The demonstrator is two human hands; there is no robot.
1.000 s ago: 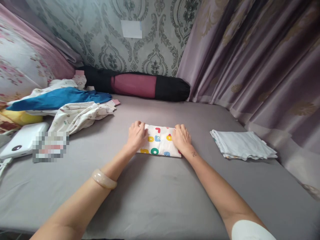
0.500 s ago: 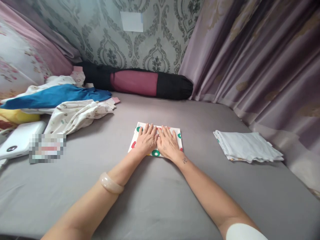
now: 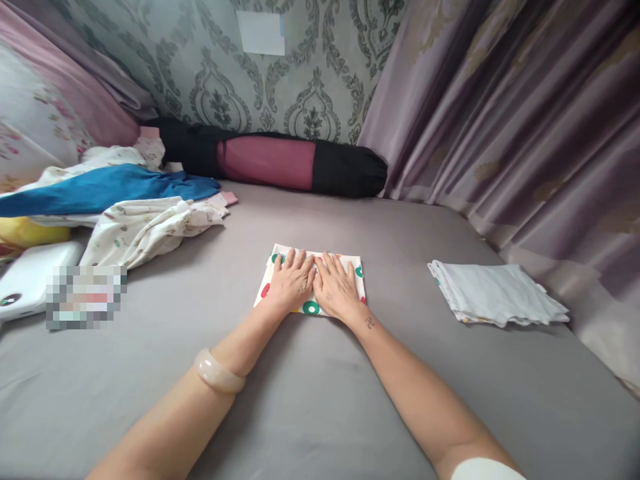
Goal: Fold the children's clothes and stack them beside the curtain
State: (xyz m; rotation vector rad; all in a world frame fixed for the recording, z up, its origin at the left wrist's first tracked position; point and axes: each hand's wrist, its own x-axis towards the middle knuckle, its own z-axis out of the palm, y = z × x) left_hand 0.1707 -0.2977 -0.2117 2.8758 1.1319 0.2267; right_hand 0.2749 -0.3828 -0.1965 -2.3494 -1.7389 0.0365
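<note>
A folded white cloth printed with green, red and yellow shapes lies flat on the grey bed sheet. My left hand rests palm down on its left half, fingers stretched out and pointing away from me. Beside it, my right hand presses flat on the right half, with the fingers extended too. The two hands touch or nearly touch at the thumbs. They cover the middle of the cloth, while its corners and front edge show around them.
To the right lies a folded whitish cloth stack. Loose clothes, one a blue garment, are heaped at the left near a white device and a blurred packet. A black and maroon bolster bag lies along the wall.
Both hands stay flat on the folded cloth, almost unmoved. The view has shifted slightly, so the things at the left sit a little farther left.
</note>
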